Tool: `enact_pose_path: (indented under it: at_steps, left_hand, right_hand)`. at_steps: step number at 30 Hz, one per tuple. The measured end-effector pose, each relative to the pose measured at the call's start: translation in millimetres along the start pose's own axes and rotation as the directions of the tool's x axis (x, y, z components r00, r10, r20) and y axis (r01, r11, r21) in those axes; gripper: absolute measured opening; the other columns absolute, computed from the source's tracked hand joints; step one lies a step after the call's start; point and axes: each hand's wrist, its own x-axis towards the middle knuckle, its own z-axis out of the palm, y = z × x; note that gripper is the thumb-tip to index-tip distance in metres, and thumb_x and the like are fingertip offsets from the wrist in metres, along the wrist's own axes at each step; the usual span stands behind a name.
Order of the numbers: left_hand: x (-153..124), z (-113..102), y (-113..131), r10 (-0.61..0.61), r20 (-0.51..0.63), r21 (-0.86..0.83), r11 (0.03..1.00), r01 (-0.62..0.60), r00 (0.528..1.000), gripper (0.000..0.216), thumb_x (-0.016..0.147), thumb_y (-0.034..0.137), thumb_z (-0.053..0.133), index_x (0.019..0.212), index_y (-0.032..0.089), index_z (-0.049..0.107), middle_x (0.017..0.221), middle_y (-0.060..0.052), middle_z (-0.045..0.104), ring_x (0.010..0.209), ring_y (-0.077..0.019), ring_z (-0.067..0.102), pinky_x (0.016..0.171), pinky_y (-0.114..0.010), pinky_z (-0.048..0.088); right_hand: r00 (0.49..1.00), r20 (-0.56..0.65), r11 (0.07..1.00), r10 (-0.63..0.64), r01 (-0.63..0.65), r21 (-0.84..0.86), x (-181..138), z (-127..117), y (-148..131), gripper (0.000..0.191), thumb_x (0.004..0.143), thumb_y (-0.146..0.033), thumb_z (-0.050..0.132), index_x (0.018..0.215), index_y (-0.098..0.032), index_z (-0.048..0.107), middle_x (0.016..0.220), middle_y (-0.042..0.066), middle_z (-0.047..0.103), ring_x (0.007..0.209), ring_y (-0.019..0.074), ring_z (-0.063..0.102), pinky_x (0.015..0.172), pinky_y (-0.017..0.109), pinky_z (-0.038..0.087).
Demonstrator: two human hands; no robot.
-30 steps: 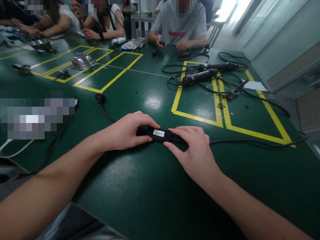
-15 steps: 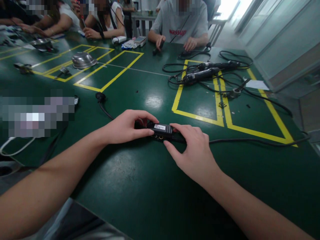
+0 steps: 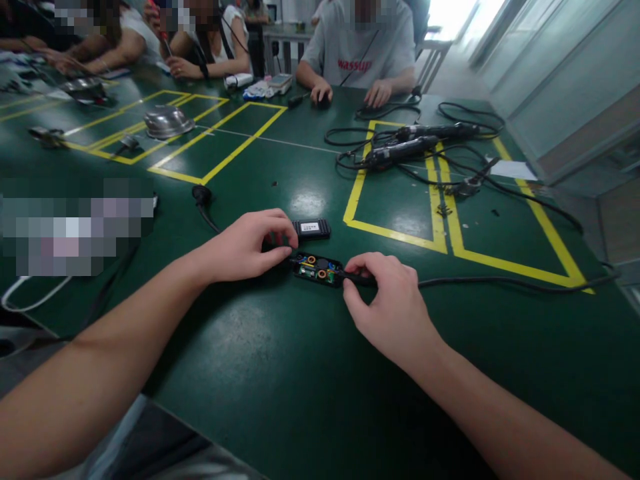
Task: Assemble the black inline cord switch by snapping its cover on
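An opened black plastic case (image 3: 330, 282) lies on the green table, its circuit board with copper-coloured coils facing up. Just behind it is its black cover (image 3: 323, 229), with a white label on top. My left hand (image 3: 250, 247) is at the case's left end, thumb and forefinger tips close together; what is between them, if anything, is hidden. At the right end, the thumb and fingers of my right hand (image 3: 387, 287) close round the black cable (image 3: 480, 283) where it enters the case. Left of my left hand, a black plug (image 3: 201, 195) lies on its cable.
Two black corded power tools (image 3: 400, 152) lie beyond my right hand among looped cables. A metal bowl (image 3: 167, 121) stands upside down at the far left. Yellow tape (image 3: 395, 232) marks the table (image 3: 240, 373). Across it sits a person in a grey shirt (image 3: 357, 53).
The cover has come off the case and now lies behind it, exposing the circuit board. My left hand has moved slightly left and back. The person opposite has shifted a hand.
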Motion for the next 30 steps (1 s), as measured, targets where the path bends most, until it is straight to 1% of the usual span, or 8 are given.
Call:
enact_pose_path:
  at_steps: [2,4,10,15,18,22,25,30]
  left_hand:
    - [-1,-3,3,-0.014,0.095,-0.021,1.000,0.016,0.995,0.016,0.092,0.031,0.066,0.099,0.019,0.074,0.095,-0.004,0.073,0.082,-0.0198,0.068,0.080,-0.033,0.055]
    - [-2,-3,5,-0.032,0.136,-0.013,0.999,0.034,0.990,0.015,0.089,0.031,0.066,0.098,0.019,0.072,0.089,-0.002,0.073,0.077,-0.0186,0.066,0.074,-0.031,0.051]
    - [-4,-3,8,-0.064,0.184,-0.016,0.998,0.068,0.981,0.017,0.092,0.034,0.065,0.099,0.020,0.071,0.090,-0.002,0.074,0.077,-0.0175,0.066,0.073,-0.029,0.048]
    - [-3,-9,9,-0.068,0.216,-0.037,0.996,0.078,0.974,0.021,0.096,0.038,0.066,0.102,0.020,0.075,0.090,-0.001,0.074,0.075,-0.0162,0.065,0.074,-0.028,0.047]
    - [-2,-9,7,-0.087,0.229,-0.035,0.995,0.097,0.970,0.024,0.096,0.042,0.068,0.100,0.020,0.077,0.086,0.000,0.074,0.076,-0.0165,0.064,0.072,-0.027,0.046]
    - [-1,-9,5,-0.102,0.233,-0.031,0.993,0.112,0.967,0.027,0.095,0.045,0.070,0.099,0.021,0.080,0.087,0.000,0.077,0.078,-0.0171,0.067,0.072,-0.027,0.046]
    - [-2,-9,6,-0.102,0.200,-0.036,0.993,0.111,0.975,0.027,0.095,0.045,0.071,0.101,0.021,0.081,0.091,-0.001,0.080,0.081,-0.0183,0.070,0.075,-0.028,0.049]
    - [-3,-12,9,-0.080,0.154,-0.099,0.990,0.096,0.985,0.026,0.095,0.043,0.071,0.104,0.021,0.080,0.099,-0.003,0.082,0.088,-0.0196,0.073,0.083,-0.030,0.054]
  right_hand:
    - [1.000,0.007,1.000,-0.009,0.009,0.002,0,0,0,0.012,0.093,-0.027,0.058,0.096,-0.024,0.069,0.090,0.006,0.075,0.085,0.0277,0.070,0.083,0.047,0.047]
    - [1.000,0.005,1.000,-0.023,0.023,0.005,0,0,0,0.012,0.093,-0.026,0.057,0.094,-0.023,0.068,0.089,0.007,0.075,0.083,0.0272,0.070,0.078,0.044,0.048]
    - [0.999,-0.014,0.998,-0.052,0.053,0.046,-1,-1,-4,0.012,0.094,-0.022,0.057,0.098,-0.023,0.069,0.090,0.006,0.076,0.079,0.0232,0.072,0.072,0.037,0.055]
    - [0.999,0.000,0.998,-0.043,0.043,0.053,-2,-3,-4,0.013,0.096,-0.023,0.060,0.101,-0.022,0.072,0.090,0.005,0.077,0.071,0.0201,0.070,0.065,0.034,0.056]
    - [0.999,-0.008,0.997,-0.039,0.039,0.071,-2,-3,-3,0.013,0.096,-0.024,0.060,0.100,-0.022,0.072,0.090,0.005,0.077,0.070,0.0199,0.069,0.063,0.033,0.056]
    - [0.999,-0.021,0.994,-0.024,0.026,0.108,-1,-2,-3,0.010,0.096,-0.027,0.065,0.096,-0.022,0.073,0.088,0.005,0.078,0.069,0.0195,0.069,0.061,0.032,0.057]
    - [0.999,-0.034,0.993,-0.025,0.029,0.116,-1,-2,-4,0.010,0.096,-0.026,0.066,0.098,-0.021,0.074,0.090,0.005,0.078,0.069,0.0189,0.069,0.061,0.031,0.057]
    - [0.996,-0.080,0.991,-0.047,0.057,0.119,1,-6,-6,0.013,0.097,-0.020,0.060,0.098,-0.021,0.073,0.088,0.004,0.077,0.067,0.0171,0.068,0.059,0.030,0.056]
